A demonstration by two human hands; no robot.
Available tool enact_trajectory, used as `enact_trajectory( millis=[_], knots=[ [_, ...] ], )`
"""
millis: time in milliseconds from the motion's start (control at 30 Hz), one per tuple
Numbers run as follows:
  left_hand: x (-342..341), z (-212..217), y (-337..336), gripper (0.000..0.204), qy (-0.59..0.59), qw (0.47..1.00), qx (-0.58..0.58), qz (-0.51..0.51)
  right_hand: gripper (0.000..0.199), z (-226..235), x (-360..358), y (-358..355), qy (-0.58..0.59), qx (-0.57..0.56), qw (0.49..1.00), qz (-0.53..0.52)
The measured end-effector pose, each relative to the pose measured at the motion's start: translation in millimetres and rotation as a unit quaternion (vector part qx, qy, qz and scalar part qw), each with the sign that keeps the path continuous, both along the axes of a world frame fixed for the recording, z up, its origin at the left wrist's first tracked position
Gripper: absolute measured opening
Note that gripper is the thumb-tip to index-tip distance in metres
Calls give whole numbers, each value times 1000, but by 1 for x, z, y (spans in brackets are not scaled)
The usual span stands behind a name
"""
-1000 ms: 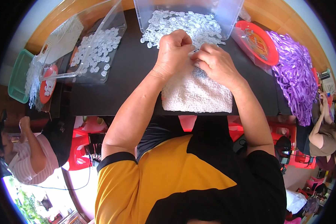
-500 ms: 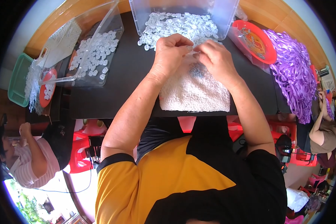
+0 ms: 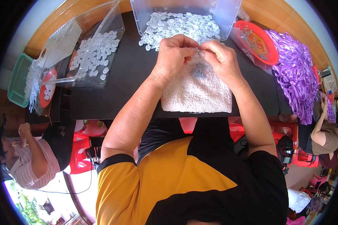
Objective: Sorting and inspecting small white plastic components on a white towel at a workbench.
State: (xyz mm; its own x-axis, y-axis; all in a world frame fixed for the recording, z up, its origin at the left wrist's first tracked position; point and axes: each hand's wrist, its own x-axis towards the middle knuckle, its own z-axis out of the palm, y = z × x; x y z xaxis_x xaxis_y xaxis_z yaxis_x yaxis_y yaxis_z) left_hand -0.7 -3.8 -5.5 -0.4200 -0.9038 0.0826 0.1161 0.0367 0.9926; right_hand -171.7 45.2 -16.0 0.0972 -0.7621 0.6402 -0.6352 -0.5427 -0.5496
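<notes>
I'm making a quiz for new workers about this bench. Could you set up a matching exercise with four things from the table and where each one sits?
Things:
1. white towel
2. purple ribbon pile
3. green basket
4. clear bin of white plastic pieces

Places:
A. far left edge of the table
B. under both hands, at the near edge of the black table top
C. far side of the table, just beyond the hands
D. right end of the table, beside the red plate

Pairs: 1-B, 2-D, 3-A, 4-C
</notes>
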Motion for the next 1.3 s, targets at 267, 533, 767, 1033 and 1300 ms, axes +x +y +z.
enact_trajectory(
  millis=[267,533,767,1033,1300],
  knots=[
    [0,5,3,11,17,999,30,5,16,0,-1,1,8,13,999,29],
    [-1,2,2,12,55,997,62,6,23,-2,1,1,-8,22,999,24],
    [-2,2,2,12,62,996,68,-1,22,0,1,3,13,25,999,25],
    [-3,2,3,9,69,993,94,-10,17,1,2,4,5,1,1000,26],
    [-3,-2,4,9,70,992,108,-11,9,0,0,3,30,-26,999,6]
  ],
)
